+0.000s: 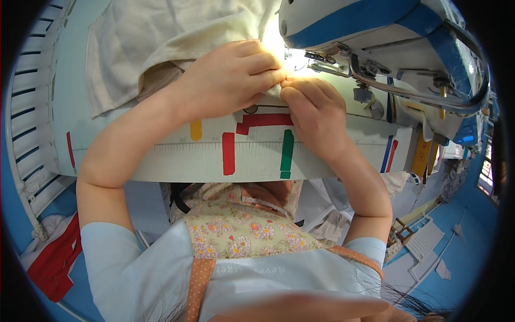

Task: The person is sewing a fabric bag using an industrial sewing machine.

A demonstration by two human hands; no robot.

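the pale tabletop [107,123] fills the upper middle of the view, its near edge printed with a ruler scale and marked with strips of coloured tape: a red strip [228,153], a green strip [287,153], a short yellow strip [196,130] and an l-shaped red piece [263,120]. at the upper right stands the white and blue sewing machine [375,27], its lamp throwing a bright glare at the needle area just beside the fingers. a large piece of cream fabric [161,37] lies spread over the tabletop from the upper left and runs in under the head of the machine. the left hand [230,78] rests on the fabric with its fingers curled together, pressing and pinching the edge of the cloth right at the glare. the right hand [314,110] meets it fingertip to fingertip, its fingers closed in a pinch on the same fabric edge just in front of the needle area; the exact spot of the grip is washed out by the light. below the tabletop edge lies a floral apron [241,236] over the person's lap, and a bundle of red cloth [53,257] sits at the lower left.
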